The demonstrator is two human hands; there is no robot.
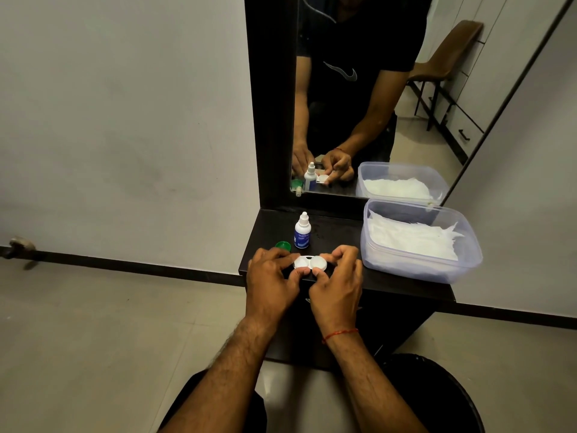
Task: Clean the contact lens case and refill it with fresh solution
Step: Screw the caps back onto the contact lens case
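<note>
Plain grey wall (125, 120) left; glossy beige tiled floor (93, 339) near; dark-framed wall mirror (359, 89) far; black wooden shelf (390, 285) below.

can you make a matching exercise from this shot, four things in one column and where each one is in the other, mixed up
Things:
1. lens case
2. bottle
3. green cap
4. tissue tub

Places:
a. on the right end of the shelf, below the mirror
b. lying on the shelf, just left of the bottle's base
c. held between the left hand and the right hand
d. standing upright behind the hands, nozzle bare

Pairs: 1-c, 2-d, 3-b, 4-a
</note>
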